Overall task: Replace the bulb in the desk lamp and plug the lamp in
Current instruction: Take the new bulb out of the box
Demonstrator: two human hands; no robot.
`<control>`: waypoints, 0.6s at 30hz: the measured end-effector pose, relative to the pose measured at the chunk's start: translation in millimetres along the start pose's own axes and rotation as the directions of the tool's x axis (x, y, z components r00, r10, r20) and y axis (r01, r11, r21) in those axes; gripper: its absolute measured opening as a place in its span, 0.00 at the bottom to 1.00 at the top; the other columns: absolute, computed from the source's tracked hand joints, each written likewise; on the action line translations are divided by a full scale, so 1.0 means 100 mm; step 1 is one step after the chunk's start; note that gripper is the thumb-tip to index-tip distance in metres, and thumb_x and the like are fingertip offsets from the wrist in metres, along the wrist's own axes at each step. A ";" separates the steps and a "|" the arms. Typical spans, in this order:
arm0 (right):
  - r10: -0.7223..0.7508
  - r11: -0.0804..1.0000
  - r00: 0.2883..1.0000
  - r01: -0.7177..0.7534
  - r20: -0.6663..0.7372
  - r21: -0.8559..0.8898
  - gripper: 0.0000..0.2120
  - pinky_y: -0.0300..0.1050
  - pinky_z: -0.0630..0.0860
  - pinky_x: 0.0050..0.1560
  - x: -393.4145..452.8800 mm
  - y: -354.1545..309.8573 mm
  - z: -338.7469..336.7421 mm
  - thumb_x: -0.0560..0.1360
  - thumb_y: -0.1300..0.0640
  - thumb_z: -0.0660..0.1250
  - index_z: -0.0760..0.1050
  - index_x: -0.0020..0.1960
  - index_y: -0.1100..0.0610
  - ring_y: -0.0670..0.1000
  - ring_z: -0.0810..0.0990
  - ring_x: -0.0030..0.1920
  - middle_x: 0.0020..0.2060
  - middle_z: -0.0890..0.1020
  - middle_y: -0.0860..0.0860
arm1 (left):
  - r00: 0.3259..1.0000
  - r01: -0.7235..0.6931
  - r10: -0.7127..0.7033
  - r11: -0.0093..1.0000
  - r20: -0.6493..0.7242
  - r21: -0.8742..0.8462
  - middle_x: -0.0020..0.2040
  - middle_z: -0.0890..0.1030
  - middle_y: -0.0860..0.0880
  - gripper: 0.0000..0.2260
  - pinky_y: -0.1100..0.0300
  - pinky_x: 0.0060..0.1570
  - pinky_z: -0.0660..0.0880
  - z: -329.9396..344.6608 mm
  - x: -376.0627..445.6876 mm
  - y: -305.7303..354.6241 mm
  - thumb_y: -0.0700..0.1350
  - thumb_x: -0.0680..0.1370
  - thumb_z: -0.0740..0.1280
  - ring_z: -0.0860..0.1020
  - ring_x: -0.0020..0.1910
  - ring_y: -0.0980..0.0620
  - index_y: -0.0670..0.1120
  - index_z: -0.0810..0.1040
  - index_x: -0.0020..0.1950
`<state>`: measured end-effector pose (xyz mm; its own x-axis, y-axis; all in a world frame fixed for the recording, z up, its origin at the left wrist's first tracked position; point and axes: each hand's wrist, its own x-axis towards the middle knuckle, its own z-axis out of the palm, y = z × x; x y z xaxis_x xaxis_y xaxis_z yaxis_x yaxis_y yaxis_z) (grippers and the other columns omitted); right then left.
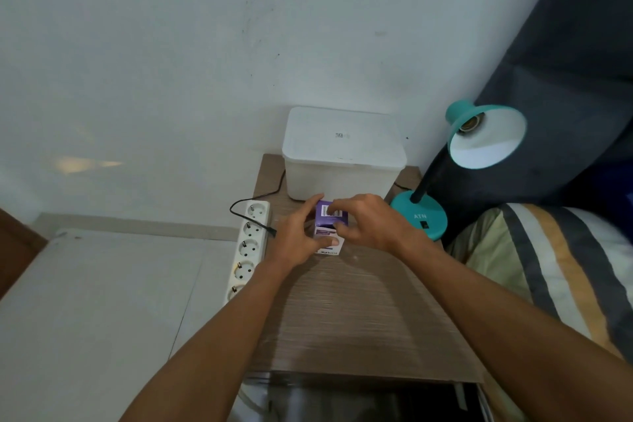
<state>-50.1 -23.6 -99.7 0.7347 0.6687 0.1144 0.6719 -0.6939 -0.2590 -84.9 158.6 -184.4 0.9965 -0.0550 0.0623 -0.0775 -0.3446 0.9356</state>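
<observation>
A white power strip (249, 248) lay along the left edge of the wood-grain counter (359, 319), its round sockets in a row and all unoccupied in the part that showed. A thin black cord looped past the strip's far end, and its black plug (271, 230) rested loose on the counter just beside the strip. The left hand (297, 240) came next, its fingers (313, 207) spread around the left side of a small purple and white bulb box (330, 228), thumb pressed against the lower front face. The box stood near the middle of the counter, just in front of a white lidded plastic container (342, 154) set at the far edge against the wall. The right hand (371, 221) met the box from the other side, its fingertips pinched at the top flap by the barcode. Both hands were closed on the box. At the far right corner stood the teal desk lamp (419, 217), its round base on the counter and its shade (486, 137) tilted up, showing an empty socket. A striped pillow (555, 271) lay beyond the right edge.
</observation>
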 end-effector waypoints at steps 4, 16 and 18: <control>0.061 0.992 0.996 -0.052 -0.069 0.119 0.19 0.41 0.81 0.48 -0.04 0.02 0.02 0.76 0.51 0.71 0.77 0.65 0.55 0.49 0.82 0.50 0.53 0.85 0.54 | 1.000 -0.005 0.005 1.000 -0.004 -0.011 0.64 0.80 0.49 0.45 0.62 0.58 0.80 0.01 0.01 -0.01 0.42 0.67 0.83 0.81 0.60 0.54 0.50 0.64 0.80; 0.088 0.986 0.984 -0.065 -0.153 0.152 0.14 0.42 0.80 0.46 -0.07 0.05 0.12 0.82 0.53 0.63 0.75 0.65 0.56 0.51 0.82 0.50 0.53 0.84 0.55 | 1.000 0.005 -0.006 1.000 -0.015 -0.025 0.66 0.80 0.47 0.44 0.52 0.58 0.82 0.00 0.03 -0.03 0.43 0.68 0.83 0.81 0.62 0.53 0.51 0.65 0.79; 0.111 0.981 0.978 -0.079 -0.178 0.177 0.12 0.40 0.79 0.45 -0.07 0.04 0.13 0.82 0.55 0.61 0.76 0.63 0.57 0.49 0.82 0.47 0.51 0.85 0.53 | 1.000 0.004 -0.005 1.000 -0.016 -0.025 0.66 0.80 0.48 0.44 0.53 0.59 0.81 0.00 0.02 -0.04 0.43 0.67 0.83 0.81 0.61 0.54 0.51 0.65 0.79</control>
<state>-53.2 -27.5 -114.1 0.8094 0.5294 0.2542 0.5847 -0.6860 -0.4330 -82.5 159.3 -187.7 0.9973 -0.0380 0.0636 -0.0725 -0.3214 0.9442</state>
